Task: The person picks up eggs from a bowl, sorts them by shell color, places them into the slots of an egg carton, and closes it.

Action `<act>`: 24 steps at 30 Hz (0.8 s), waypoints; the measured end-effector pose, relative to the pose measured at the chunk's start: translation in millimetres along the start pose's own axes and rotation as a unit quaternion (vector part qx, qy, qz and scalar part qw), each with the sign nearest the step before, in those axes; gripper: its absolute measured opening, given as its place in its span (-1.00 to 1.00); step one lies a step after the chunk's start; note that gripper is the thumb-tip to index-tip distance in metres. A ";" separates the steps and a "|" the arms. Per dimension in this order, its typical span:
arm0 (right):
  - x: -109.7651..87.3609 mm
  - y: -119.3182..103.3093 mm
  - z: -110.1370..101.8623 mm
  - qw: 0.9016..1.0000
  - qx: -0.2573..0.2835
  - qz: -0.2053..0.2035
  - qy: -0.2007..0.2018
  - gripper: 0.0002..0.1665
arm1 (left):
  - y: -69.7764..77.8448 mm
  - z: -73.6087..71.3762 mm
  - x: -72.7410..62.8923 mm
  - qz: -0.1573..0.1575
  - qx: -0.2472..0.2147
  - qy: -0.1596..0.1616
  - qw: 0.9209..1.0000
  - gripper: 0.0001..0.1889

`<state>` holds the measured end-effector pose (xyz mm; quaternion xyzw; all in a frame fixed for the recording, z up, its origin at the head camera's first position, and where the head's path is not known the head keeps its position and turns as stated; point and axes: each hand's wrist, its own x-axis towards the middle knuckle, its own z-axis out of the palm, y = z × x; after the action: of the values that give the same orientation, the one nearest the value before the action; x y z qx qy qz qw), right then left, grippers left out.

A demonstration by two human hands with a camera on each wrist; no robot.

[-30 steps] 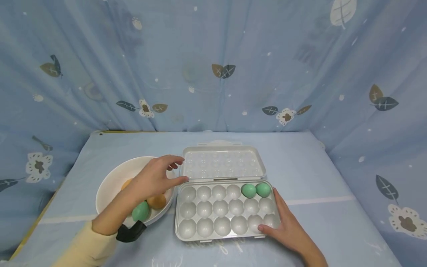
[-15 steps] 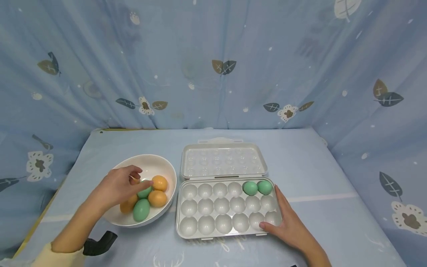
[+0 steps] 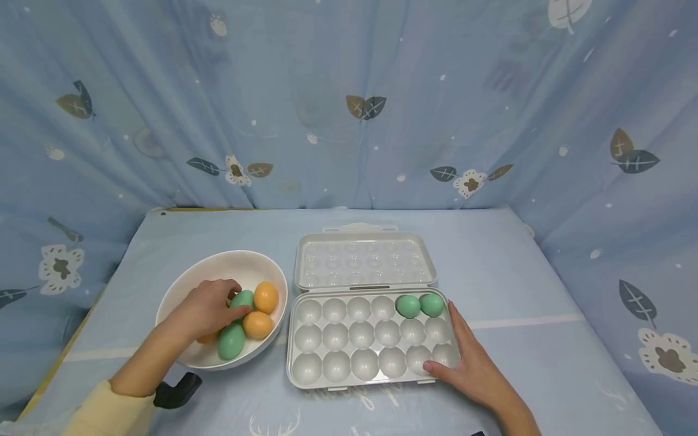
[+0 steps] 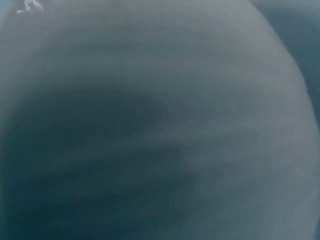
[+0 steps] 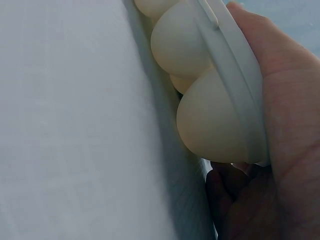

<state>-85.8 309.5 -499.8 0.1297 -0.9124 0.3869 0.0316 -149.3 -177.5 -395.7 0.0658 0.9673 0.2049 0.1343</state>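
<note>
Inside a white bowl, my left hand pinches a green toy egg between thumb and fingers. Another green egg and several orange eggs lie around it, one partly hidden under the hand. The bowl's curved outer wall fills the dim left wrist view. My right hand grips the right end of a white egg box, thumb over its front rim. Two green eggs sit in the back row's right-hand cups. In the right wrist view, the fingers reach beneath the box's cups.
The box's clear lid lies folded back behind the tray. Bowl and box stand side by side on a pale blue cloth-covered table. A patterned blue curtain rises behind and along the sides.
My left hand has moved left from beside the egg box into the bowl and taken hold of a green egg. The right hand stays on the box.
</note>
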 end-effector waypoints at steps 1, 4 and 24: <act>-0.4 0.2 0.0 1.000 0.000 0.000 0.000 0.47 | 0.9 1.6 1.8 0.004 -0.001 -0.002 1.000 -0.53; -1.1 1.1 -0.1 1.000 0.001 0.002 -0.001 0.47 | 2.0 6.4 5.7 0.019 -0.008 -0.001 1.000 -0.60; -0.8 -1.9 -0.8 1.000 -0.007 0.023 -0.007 0.49 | 22.5 -14.0 0.8 0.093 -0.045 0.120 0.987 -0.48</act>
<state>-84.5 309.1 -498.1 0.1109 -0.9182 0.3799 0.0173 -152.4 -162.3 -374.3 0.1240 0.9559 0.2662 0.0006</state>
